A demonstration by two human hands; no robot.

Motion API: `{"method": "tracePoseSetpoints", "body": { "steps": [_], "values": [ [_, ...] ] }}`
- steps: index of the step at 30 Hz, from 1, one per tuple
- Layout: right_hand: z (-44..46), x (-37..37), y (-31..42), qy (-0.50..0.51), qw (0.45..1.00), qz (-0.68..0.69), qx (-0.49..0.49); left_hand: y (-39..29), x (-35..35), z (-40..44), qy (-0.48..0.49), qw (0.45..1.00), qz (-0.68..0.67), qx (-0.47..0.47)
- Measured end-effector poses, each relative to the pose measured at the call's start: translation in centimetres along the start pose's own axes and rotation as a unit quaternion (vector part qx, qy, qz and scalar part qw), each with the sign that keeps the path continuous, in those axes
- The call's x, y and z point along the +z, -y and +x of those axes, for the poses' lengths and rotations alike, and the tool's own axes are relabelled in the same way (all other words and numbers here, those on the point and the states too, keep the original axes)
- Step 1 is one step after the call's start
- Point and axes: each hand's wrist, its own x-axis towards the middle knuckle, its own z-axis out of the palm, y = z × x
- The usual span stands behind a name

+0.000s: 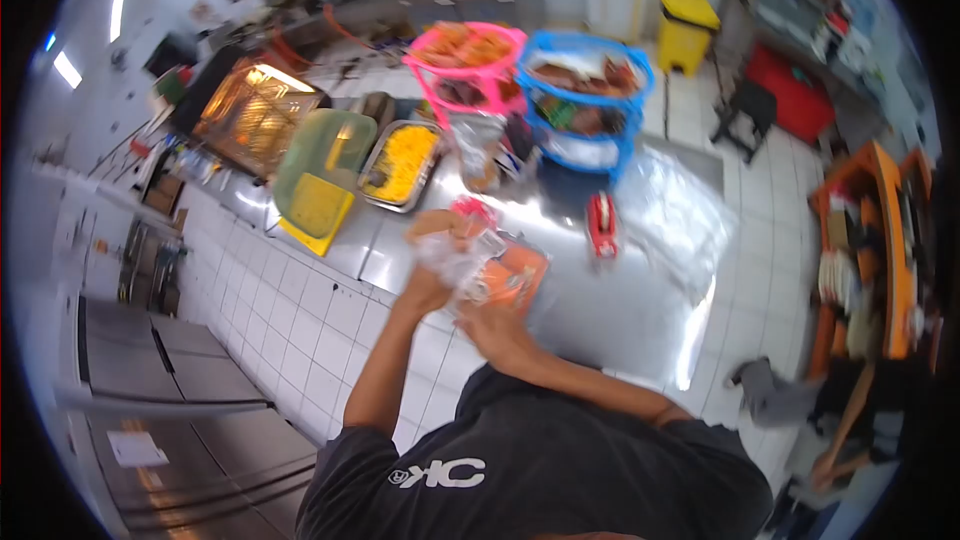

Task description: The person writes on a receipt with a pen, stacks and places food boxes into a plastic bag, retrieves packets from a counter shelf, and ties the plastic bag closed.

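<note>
My left hand (430, 285) is closed around a crumpled clear plastic bag (452, 258), over the near edge of the steel table. A tan, rounded shape shows at the top of the bag, too blurred to name. My right hand (498, 335) is at the bag's lower end, its fingers bent in against the plastic and partly smeared by motion. Just beyond it on the table lie orange packets (515, 275) in clear wrapping. A small pink-red thing (474, 208) sits behind the bag. Farther right, a red stapler-like tool (602, 225) rests on the steel.
Behind stand a pink basket (465, 65) and stacked blue baskets (585, 85) with food packs. Left are a tray of shredded yellow food (405, 165), a green-lidded tub (320, 165) and a lit oven (255, 115). Plastic sheets (665, 215) lie right. Another person (850, 410) is at far right.
</note>
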Motion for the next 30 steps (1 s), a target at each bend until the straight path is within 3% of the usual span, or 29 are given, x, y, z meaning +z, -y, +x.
{"method": "tracePoseSetpoints", "body": {
  "steps": [1,2,3,5,6,8,10,11,12,14,15,17,19,21,24,26,30],
  "values": [
    [-0.9,0.4,0.5,-0.008,0.999,0.009,0.035,-2.1,-2.2,0.1,0.020,0.998,0.011,-0.056],
    [-1.2,0.3,0.4,0.203,0.969,0.122,-0.068,0.0,-1.7,-3.3,0.017,0.994,0.036,-0.102],
    [-1.2,-0.3,0.1,0.393,0.872,0.229,-0.180,-0.4,-2.0,-2.6,0.074,0.984,0.033,-0.157],
    [-1.5,-3.6,2.3,0.373,0.876,0.260,-0.158,-1.3,-2.8,-1.3,0.193,0.945,0.045,-0.260],
    [-1.2,-4.9,3.1,0.366,0.874,0.282,-0.153,-1.0,-2.6,-1.2,0.139,0.950,0.036,-0.276],
    [-0.6,-7.5,1.2,0.226,0.919,0.279,-0.161,-2.9,-3.6,2.0,0.083,0.959,0.042,-0.267],
    [-0.1,-11.3,-0.8,0.082,0.946,0.314,0.011,-4.8,-4.8,4.9,0.055,0.973,0.075,-0.209],
    [0.8,-12.1,-2.4,-0.007,0.953,0.302,0.011,-5.3,-5.0,5.3,0.056,0.980,0.106,-0.158],
    [2.2,-12.4,-4.1,-0.096,0.953,0.288,0.008,-5.1,-4.9,5.0,0.030,0.980,0.088,-0.178],
    [5.1,-11.9,-7.2,-0.125,0.947,0.288,0.063,-5.0,-5.5,4.4,0.034,0.977,0.083,-0.192],
    [6.5,-11.6,-8.5,-0.120,0.948,0.289,0.057,-4.8,-5.7,3.7,0.042,0.976,0.088,-0.194],
    [9.3,-10.5,-11.1,-0.067,0.981,0.160,0.086,-4.4,-6.2,2.3,0.060,0.973,0.099,-0.198],
    [12.5,-8.3,-15.6,-0.075,0.987,0.118,0.085,-4.1,-5.4,0.9,-0.010,0.960,0.029,-0.278],
    [15.9,-5.9,-21.0,-0.082,0.990,0.072,0.086,-3.9,-3.8,-0.3,-0.024,0.959,-0.045,-0.278],
    [20.9,-3.5,-27.3,-0.132,0.987,-0.042,0.083,-4.6,-2.0,0.5,0.010,0.988,-0.040,-0.149],
    [23.0,-2.6,-28.8,-0.088,0.979,-0.169,0.074,-5.0,-1.5,1.8,0.030,0.994,-0.036,-0.096],
    [24.7,-1.3,-29.4,0.013,0.969,-0.192,0.156,-4.0,0.5,2.6,0.028,0.994,-0.062,-0.082]
  ]
}}
